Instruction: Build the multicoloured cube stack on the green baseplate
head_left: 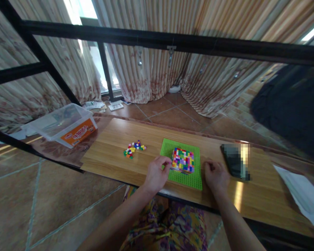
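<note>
With the left hand [158, 173] pinched over the left edge of the green baseplate [167, 144] and right hand [216, 176] half-curled beside it, contents indiscernible, the brick block [183, 160] upon it is seemingly being built, careful alignment being needed, loose bricks [132, 150] lying leftward.

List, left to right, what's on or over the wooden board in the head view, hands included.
Loose colored bricks, left hand, block of bricks on a green baseplate, right hand, dark flat object, white sheet.
</note>
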Demonstrator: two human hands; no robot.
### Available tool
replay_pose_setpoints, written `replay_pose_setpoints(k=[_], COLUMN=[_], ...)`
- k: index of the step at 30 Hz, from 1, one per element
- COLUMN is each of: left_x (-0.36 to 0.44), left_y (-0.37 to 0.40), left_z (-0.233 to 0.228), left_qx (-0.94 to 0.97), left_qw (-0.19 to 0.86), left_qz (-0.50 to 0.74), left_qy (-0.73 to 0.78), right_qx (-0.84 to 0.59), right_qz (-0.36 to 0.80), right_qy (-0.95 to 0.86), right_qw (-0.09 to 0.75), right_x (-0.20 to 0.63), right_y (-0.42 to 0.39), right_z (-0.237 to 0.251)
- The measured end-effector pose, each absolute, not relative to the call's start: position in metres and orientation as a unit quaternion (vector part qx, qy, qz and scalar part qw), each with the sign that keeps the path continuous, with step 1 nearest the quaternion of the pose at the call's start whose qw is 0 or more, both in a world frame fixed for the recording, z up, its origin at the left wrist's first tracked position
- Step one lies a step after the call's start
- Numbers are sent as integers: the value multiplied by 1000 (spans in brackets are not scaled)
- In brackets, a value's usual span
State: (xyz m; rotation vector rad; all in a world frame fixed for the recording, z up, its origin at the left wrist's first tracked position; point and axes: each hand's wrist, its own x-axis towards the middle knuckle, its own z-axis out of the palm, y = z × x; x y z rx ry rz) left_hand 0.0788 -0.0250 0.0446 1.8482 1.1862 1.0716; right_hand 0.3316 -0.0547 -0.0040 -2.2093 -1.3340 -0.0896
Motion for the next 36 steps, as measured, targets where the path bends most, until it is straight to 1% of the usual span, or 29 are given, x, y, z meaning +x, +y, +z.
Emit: replay_pose_setpoints(k=[9,18,30,36], left_x=[94,99,97,102], left_y=[-16,-10,-8,-2], left_z=[44,35,28,29], left_qx=[700,630,571,579], left_qw=[362,454,538,527], left_qz=[430,457,443,426], left_qy=[441,434,434,454], right_qx=[-825,-824,-824,-830], right_qz=[-25,-28,-26,-27], right_qy=[-488,-488,-486,-481], right_qw=[284,286,289,282], right_x=[330,331,332,331], right_y=[-55,-54,-54,-55], right_z=[-2,-3,-5,-3])
